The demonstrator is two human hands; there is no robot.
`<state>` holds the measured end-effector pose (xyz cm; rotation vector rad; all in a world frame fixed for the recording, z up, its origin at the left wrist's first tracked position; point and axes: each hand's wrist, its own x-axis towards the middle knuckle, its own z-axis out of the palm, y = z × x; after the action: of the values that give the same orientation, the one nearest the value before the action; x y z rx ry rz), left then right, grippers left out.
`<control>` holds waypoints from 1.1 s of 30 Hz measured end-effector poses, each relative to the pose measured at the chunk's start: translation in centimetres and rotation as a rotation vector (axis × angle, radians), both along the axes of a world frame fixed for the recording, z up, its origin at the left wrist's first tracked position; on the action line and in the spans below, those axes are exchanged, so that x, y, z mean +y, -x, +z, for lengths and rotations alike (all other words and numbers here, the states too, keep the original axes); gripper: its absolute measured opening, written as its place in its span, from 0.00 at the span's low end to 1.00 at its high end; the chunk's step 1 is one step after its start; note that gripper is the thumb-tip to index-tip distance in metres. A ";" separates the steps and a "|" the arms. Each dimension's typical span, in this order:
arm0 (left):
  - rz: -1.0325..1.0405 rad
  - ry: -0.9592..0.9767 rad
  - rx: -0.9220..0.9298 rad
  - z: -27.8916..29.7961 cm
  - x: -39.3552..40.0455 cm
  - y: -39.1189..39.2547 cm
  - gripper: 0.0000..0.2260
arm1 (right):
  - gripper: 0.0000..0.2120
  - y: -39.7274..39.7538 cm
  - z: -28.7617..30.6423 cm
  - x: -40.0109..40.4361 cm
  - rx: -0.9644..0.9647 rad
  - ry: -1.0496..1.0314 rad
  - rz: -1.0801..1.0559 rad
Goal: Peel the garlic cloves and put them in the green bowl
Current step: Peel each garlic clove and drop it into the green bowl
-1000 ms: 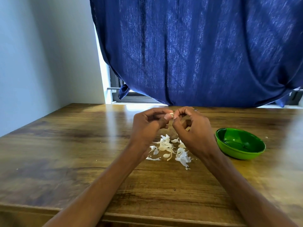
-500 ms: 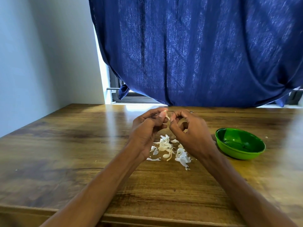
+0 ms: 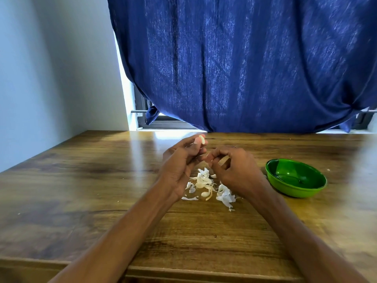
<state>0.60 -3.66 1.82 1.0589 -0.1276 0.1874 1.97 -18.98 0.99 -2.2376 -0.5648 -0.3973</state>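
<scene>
My left hand [image 3: 180,160] pinches a pale garlic clove [image 3: 201,139] between thumb and fingertips, raised above the table. Just to its right, my right hand [image 3: 234,166] has its fingers curled and pinches a small scrap of skin [image 3: 208,156] at the thumb tip. Below and between both hands lies a heap of white garlic skins [image 3: 204,180], with a small clove [image 3: 204,194] among them. The green bowl [image 3: 295,177] stands to the right of my right hand; its inside looks bare.
The wooden table [image 3: 81,190] runs to a near edge at the bottom of the view. A dark blue curtain [image 3: 244,68] hangs behind the far edge, over a window. A pale wall stands at the left.
My hands have drawn apart. The left hand lifted the clove up and away, and the right hand dropped lower with a scrap of skin.
</scene>
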 end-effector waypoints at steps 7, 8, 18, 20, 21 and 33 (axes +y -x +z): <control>0.039 -0.129 -0.060 0.0 -0.1 0.3 0.05 | 0.06 0.3 0.4 -0.3 -0.031 0.014 -0.073; 0.042 -0.136 -0.058 0.0 -0.1 0.3 0.05 | 0.06 0.3 0.5 -0.3 -0.021 0.023 -0.075; 0.130 -0.255 -0.167 -0.1 -0.4 0.6 0.04 | 0.06 0.4 0.6 -0.5 -0.012 -0.054 -0.026; 0.135 -0.262 -0.169 -0.1 -0.4 0.5 0.05 | 0.08 0.3 0.6 -0.5 -0.030 -0.083 -0.038; 0.142 -0.279 -0.170 -0.1 -0.4 0.5 0.06 | 0.07 0.3 0.6 -0.5 -0.043 -0.104 -0.043; 0.197 -0.388 -0.135 -0.1 -0.3 0.4 0.04 | 0.07 1.3 1.4 -0.2 -0.003 -0.484 0.094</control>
<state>0.24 -3.95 1.69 1.4466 -0.1862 0.4243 0.64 -19.17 2.41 -1.7408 -0.5101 -0.4369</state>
